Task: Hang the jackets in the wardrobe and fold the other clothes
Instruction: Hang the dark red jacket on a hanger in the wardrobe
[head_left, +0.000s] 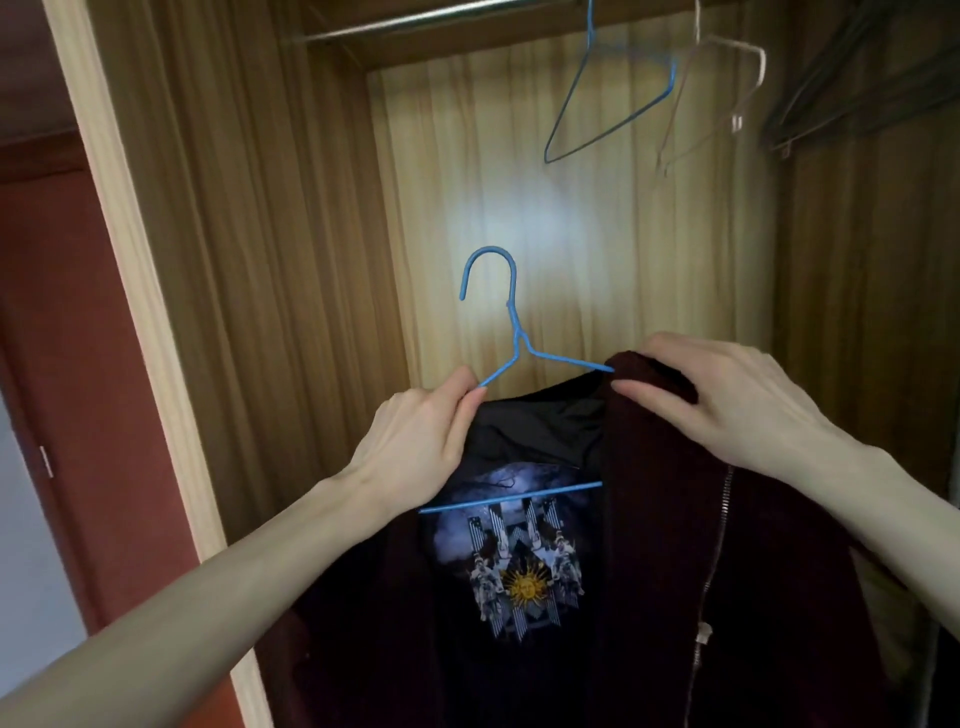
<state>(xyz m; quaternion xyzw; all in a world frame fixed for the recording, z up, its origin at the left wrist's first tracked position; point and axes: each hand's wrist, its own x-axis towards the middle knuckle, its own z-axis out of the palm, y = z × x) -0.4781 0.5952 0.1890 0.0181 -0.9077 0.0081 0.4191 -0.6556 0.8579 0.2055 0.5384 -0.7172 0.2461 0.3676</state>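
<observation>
Dressing of the blue hanger is the step in hand, in front of the open wardrobe. The left hand pinches the hanger's left arm; the right hand grasps the dark red jacket at its shoulder, drawing it over the right arm. The left shoulder seems not yet seated. Next, seat it, then lift the hook to the rail, beside the empty hangers.

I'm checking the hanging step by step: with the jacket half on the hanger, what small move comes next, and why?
Probably pull the maroon jacket's left shoulder over the bare arm of the blue hanger. The right hand already holds fabric over one arm; the left hand pinches exposed wire.
</observation>
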